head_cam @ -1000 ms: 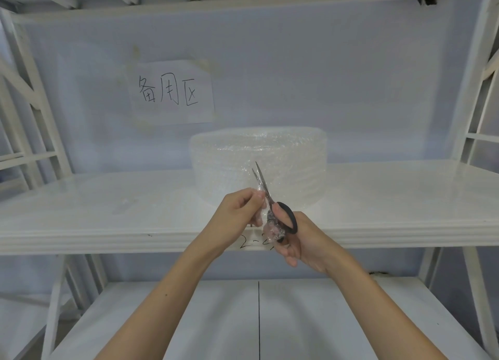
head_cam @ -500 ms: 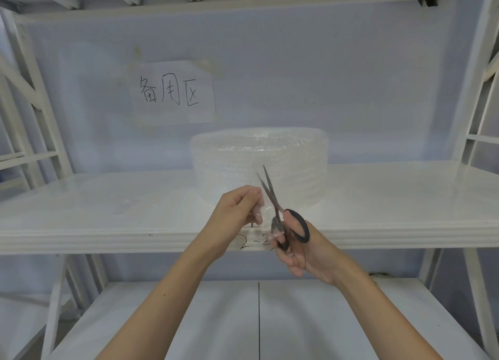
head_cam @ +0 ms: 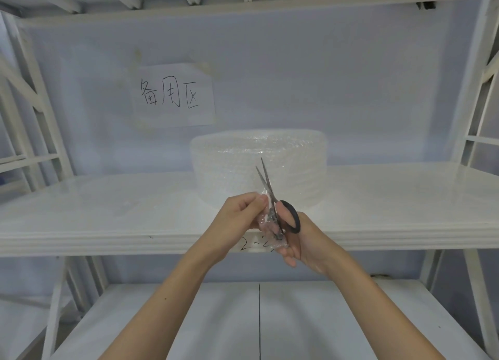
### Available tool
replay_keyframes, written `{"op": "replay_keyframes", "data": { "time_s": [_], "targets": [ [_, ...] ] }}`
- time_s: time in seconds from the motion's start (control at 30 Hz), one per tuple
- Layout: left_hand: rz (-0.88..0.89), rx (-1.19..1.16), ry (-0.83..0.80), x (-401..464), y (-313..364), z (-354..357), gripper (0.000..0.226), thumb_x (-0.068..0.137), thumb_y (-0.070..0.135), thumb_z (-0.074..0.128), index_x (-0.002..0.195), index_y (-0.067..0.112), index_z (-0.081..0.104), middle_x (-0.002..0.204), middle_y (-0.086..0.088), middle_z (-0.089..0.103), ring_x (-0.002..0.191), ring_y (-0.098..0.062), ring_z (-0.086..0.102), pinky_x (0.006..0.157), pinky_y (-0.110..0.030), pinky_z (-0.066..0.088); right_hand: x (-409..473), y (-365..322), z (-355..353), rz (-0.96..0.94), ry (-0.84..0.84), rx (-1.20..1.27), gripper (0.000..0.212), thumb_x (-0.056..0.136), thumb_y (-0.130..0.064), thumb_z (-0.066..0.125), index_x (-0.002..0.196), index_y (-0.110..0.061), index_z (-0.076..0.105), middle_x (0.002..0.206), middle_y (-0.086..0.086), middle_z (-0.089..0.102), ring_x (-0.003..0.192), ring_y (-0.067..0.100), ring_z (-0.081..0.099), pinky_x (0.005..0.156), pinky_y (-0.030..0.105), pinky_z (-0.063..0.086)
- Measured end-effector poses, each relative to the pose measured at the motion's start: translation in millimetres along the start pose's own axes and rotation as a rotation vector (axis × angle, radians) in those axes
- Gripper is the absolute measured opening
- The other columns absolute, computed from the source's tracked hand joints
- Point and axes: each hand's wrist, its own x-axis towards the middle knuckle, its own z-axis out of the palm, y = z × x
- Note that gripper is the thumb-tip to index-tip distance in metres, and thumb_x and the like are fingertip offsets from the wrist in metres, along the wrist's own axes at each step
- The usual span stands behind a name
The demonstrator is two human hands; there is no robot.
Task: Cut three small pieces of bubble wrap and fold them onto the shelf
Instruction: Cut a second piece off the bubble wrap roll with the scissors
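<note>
1. I see two bare forearms reaching up from the bottom of the view toward the front edge of a white shelf [head_cam: 108, 224], meeting just in front of its middle.
2. My left hand [head_cam: 237, 219] pinches a small clear scrap of bubble wrap [head_cam: 266, 222] between thumb and curled fingers; the scrap hangs roughly upright between the two hands.
3. My right hand [head_cam: 299, 238] grips black-handled scissors [head_cam: 272, 203], fingers curled through the handle loop. The blades point up and slightly left, a little apart, with the scrap lying between them near the pivot.
4. The relation that matters: the scrap sits immediately left of the scissors, its long axis running nearly along the blades, so the cut travels upward, away from me. The left fingertips are very close to the blades; I judge that the main risk.
5. The bubble wrap roll [head_cam: 259, 168] stands on the shelf just behind the hands, toward the back, centred.
6. A paper sign [head_cam: 172, 95] with handwritten characters is taped to the wall above the roll.
7. Bare shelf surface stretches left and right of the roll, room for folded pieces. I cannot tell whether any finished piece already lies there.
8. A lower shelf [head_cam: 189, 319] lies beneath the arms.
</note>
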Motion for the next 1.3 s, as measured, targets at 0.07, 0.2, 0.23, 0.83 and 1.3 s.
{"op": "replay_keyframes", "data": {
  "time_s": [0.07, 0.2, 0.23, 0.83, 1.3],
  "targets": [
    [-0.005, -0.002, -0.012, -0.6, 0.4, -0.9, 0.037, 0.103, 0.019, 0.045, 0.071, 0.006, 0.056, 0.059, 0.004, 0.056, 0.060, -0.018, 0.056, 0.065, -0.025, 0.050, 1.1, -2.1, 1.4, -0.002, 0.006, -0.012, 0.066, 0.074, -0.068, 0.055, 0.096, -0.006, 0.057, 0.069, -0.001, 0.051, 0.047, 0.014, 0.041, 0.034, 0.023, 0.035],
    [-0.002, 0.033, -0.028, -0.6, -1.2, -1.8, 0.041, 0.104, 0.021, 0.045, 0.089, -0.014, 0.060, 0.070, -0.007, 0.062, 0.062, -0.016, 0.056, 0.068, -0.026, 0.051, 2.8, -2.8, 5.0, -0.014, 0.070, -0.038, 0.059, 0.078, -0.063, 0.055, 0.082, -0.005, 0.064, 0.063, -0.001, 0.053, 0.043, 0.014, 0.040, 0.035, 0.023, 0.035],
    [-0.001, 0.035, -0.025, -1.2, -1.3, -1.8, 0.041, 0.104, 0.020, 0.045, 0.091, -0.015, 0.060, 0.069, -0.007, 0.062, 0.062, -0.015, 0.056, 0.069, -0.026, 0.051, 3.1, -2.2, 5.7, -0.025, 0.081, -0.041, 0.056, 0.078, -0.063, 0.056, 0.079, -0.008, 0.066, 0.064, 0.001, 0.052, 0.044, 0.014, 0.039, 0.035, 0.023, 0.035],
    [-0.045, 0.030, -0.017, -6.9, -3.8, -3.3, 0.032, 0.102, 0.016, 0.048, 0.080, -0.001, 0.064, 0.058, 0.012, 0.051, 0.053, -0.003, 0.047, 0.056, -0.011, 0.042, 5.1, -15.2, 2.6, -0.019, 0.072, -0.091, 0.051, 0.076, -0.059, 0.055, 0.069, -0.010, 0.046, 0.049, -0.007, 0.050, 0.037, 0.013, 0.037, 0.035, 0.023, 0.032],
    [-0.066, 0.001, -0.032, -10.3, -6.5, -7.4, 0.039, 0.102, 0.017, 0.049, 0.064, 0.016, 0.059, 0.060, 0.008, 0.050, 0.055, -0.006, 0.047, 0.059, -0.015, 0.044, 13.2, -18.3, 1.1, -0.022, 0.087, -0.050, 0.057, 0.068, -0.068, 0.066, 0.063, -0.013, 0.051, 0.066, 0.003, 0.052, 0.043, 0.018, 0.040, 0.036, 0.024, 0.034]
  ]
}}
